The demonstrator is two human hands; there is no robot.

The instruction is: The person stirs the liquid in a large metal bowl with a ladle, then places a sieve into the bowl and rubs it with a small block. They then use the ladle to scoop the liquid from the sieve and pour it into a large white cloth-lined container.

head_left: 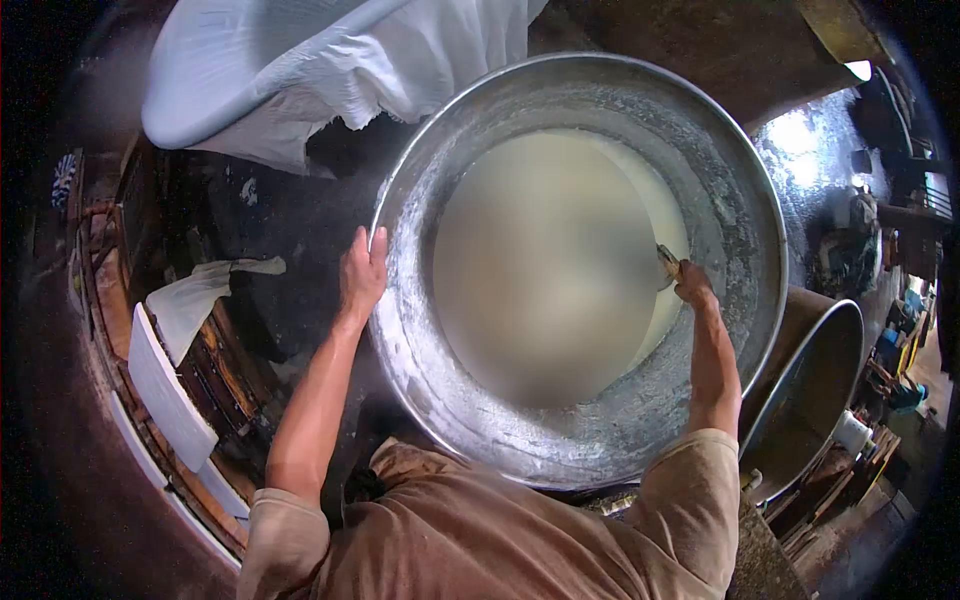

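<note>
A wide, round metal vat [735, 225] stands in front of me, with a pale, creamy liquid [655, 195] in its bottom. My left hand [364, 272] grips the vat's left rim, fingers over the edge. Over the right side of the liquid, my right hand [694, 282] is closed around the handle of a tool [667, 262]. A large blurred patch covers the middle of the vat and hides the tool's far end, so its kind does not show.
White cloth [430, 65] drapes over a large round rim at the upper left. Another deep metal vessel [835, 350] stands at the lower right. Left of me are a white board [165, 385] and a pale cloth [195, 300] by some wood. Assorted items crowd the far right.
</note>
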